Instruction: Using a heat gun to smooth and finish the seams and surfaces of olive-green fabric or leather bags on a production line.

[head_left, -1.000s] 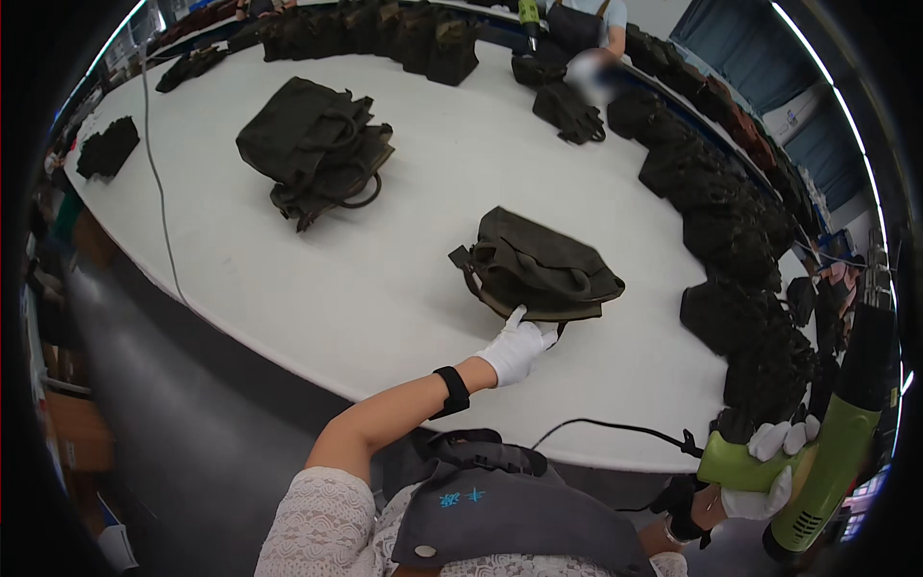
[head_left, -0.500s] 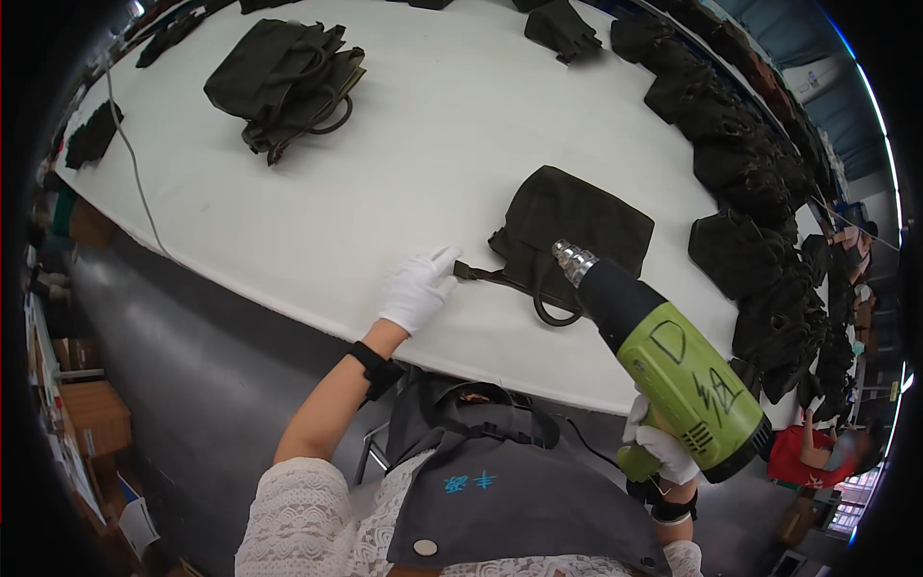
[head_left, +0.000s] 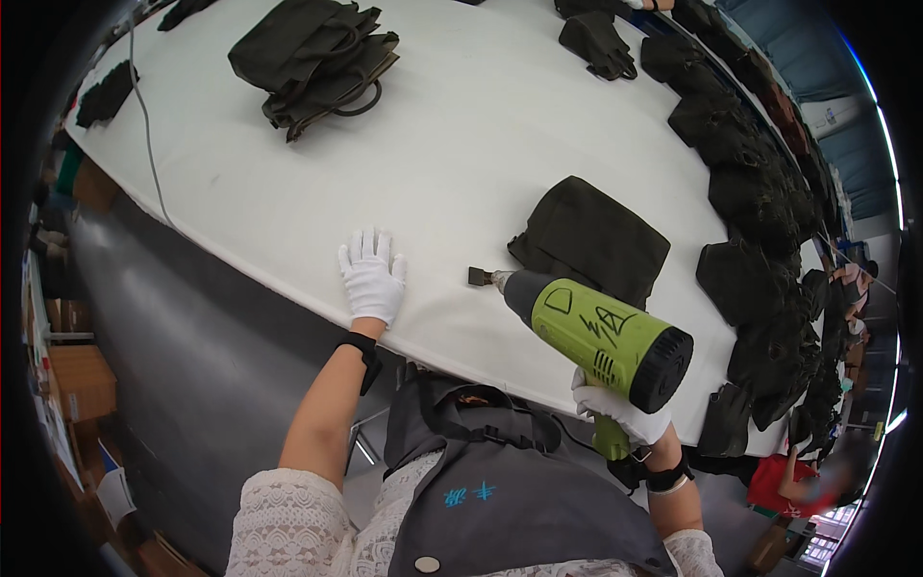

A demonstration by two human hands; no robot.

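Observation:
My left hand (head_left: 373,281), in a white glove, lies flat on the white tabletop (head_left: 288,231) with its fingers spread and nothing in them. A green and black heat gun (head_left: 606,332) is in my gloved right hand (head_left: 625,413), which is wrapped round its grip. The gun's metal nozzle points left, by the dark end of a strap (head_left: 479,277); whether they touch I cannot tell. Behind the gun lies a dark olive fabric handbag (head_left: 598,236), its lower edge and handle hidden by the gun.
Several stacked dark handbags (head_left: 308,58) lie at the far left. More bags (head_left: 750,192) line the table's right side, and one (head_left: 596,43) sits at the back. A grey cord (head_left: 146,135) crosses the left edge. A person in red (head_left: 793,486) is at the lower right.
My left hand has moved left, off the strap end, and now lies flat. The heat gun has swung leftward and lower, its nozzle now beside the strap end.

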